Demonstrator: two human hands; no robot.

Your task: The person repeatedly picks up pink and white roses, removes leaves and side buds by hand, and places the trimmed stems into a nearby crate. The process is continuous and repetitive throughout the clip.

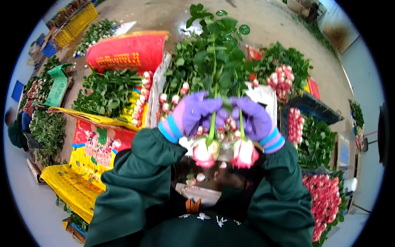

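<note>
Both my hands wear purple gloves with blue-striped cuffs. My left hand [200, 112] is closed around the stem of a pink-and-white rose [205, 152], whose bloom hangs toward me. A second pink-and-white rose [244, 153] has its stem in my right hand [254, 119]. The two blooms are side by side, a small gap between them, and their leafy stems [216, 58] stretch away from me. Beneath and beyond my hands lie more roses with small heads [230, 125], partly covered by the gloves. Several rosebuds [175, 99] lie just left of my left hand.
To the left, roses [106, 92] lie on yellow and red printed sacking [123, 55]. Another yellow sack [74, 182] drapes nearer me. At right are a rose bunch [281, 80], a dark crate [314, 108] and massed pink roses [322, 200]. A seated person [17, 129] is at far left.
</note>
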